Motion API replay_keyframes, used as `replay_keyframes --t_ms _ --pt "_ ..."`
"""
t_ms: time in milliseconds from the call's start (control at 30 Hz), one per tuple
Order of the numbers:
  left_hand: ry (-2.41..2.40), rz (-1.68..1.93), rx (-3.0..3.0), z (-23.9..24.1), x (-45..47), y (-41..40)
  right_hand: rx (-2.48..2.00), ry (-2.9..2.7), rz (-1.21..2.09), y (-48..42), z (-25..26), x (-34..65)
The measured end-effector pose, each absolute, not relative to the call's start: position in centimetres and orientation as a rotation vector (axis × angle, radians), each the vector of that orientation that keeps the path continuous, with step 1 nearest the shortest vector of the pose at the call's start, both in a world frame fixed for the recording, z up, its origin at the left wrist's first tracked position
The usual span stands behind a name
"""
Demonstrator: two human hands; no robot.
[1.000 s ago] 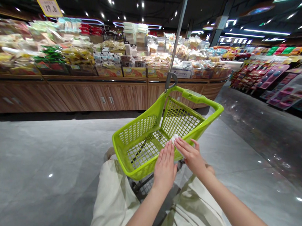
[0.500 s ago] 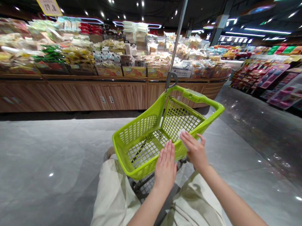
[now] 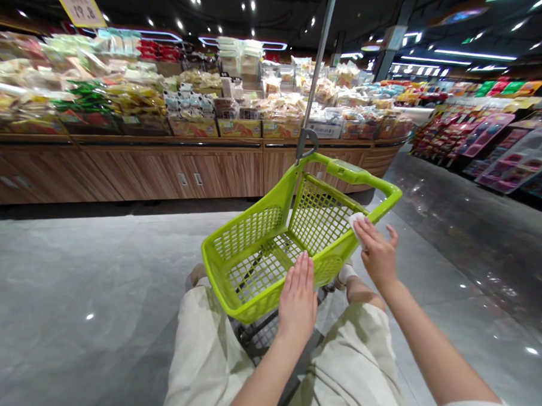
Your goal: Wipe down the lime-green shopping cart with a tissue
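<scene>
A bright green plastic shopping cart (image 3: pixel 248 311) stands between my knees, its lattice basket holding nothing that I can see. My left hand (image 3: pixel 297 300) rests on the near rim, fingers straight and together, lying over the edge. Farther right, my right hand (image 3: pixel 379 252) presses a crumpled white wipe (image 3: pixel 356 221) against the same rim, close to where it rises into the handle (image 3: pixel 390 196). Part of the wipe is hidden under the fingers.
A grey pole (image 3: pixel 319 61) rises from the cart's far corner. Behind it runs a wooden display counter (image 3: pixel 173 172) stacked with packaged food. Shelves of bagged goods (image 3: pixel 449 124) stand at right. My legs (image 3: pixel 202 349) flank the cart on the grey tiled floor (image 3: pixel 79 278).
My right hand has slid along the rim with the wipe, up and to the right toward the handle. My left hand has stayed in place on the cart.
</scene>
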State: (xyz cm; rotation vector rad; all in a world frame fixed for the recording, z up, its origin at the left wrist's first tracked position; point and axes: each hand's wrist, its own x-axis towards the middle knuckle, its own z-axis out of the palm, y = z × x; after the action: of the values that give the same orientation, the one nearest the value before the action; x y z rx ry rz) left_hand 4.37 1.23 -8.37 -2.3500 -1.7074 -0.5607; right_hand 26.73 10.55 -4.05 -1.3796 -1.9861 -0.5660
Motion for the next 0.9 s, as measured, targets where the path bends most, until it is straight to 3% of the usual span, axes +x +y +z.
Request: replay_keyframes --t_ms 200,500,733,900 --pt "-1.703 -0.565 -2.338 -8.0 4.3 1.2 -1.077 -2.331 -0.354 5.6 -6.6 19.9" --pt "-1.698 -0.554 -2.349 -8.3 4.2 1.1 -1.407 -1.956 -0.639 12.0 -3.3 30.0" --pt "-1.707 -0.563 -2.343 -8.0 4.5 1.1 -1.162 -2.197 -0.395 6.2 -6.8 20.6" --pt "-1.698 -0.533 -2.323 -8.0 4.5 1.2 -1.174 -2.285 -0.324 4.9 -6.5 18.5"
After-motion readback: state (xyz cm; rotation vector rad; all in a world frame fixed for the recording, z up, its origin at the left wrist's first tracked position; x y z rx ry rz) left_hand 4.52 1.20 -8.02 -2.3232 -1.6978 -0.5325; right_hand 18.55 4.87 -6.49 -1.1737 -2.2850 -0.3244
